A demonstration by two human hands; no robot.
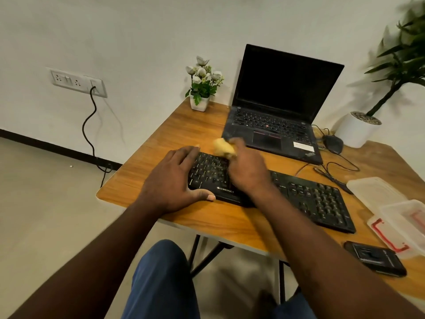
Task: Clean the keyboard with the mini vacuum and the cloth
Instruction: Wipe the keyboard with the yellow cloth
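A black keyboard point(317, 199) lies slantwise across the wooden table point(161, 139). My left hand point(174, 178) grips its left end, fingers over the far edge and thumb on the near edge. My right hand point(248, 169) is over the left-middle keys, blurred, and is closed on a bunched yellow cloth point(223, 147) that sticks out past the fingers at the keyboard's far edge. I see no mini vacuum.
An open black laptop point(276, 116) stands behind the keyboard, with a small flower pot point(200, 102) to its left and a mouse point(333, 143) with cables to its right. Clear plastic containers point(395, 215) and a dark phone point(377, 259) lie at the right.
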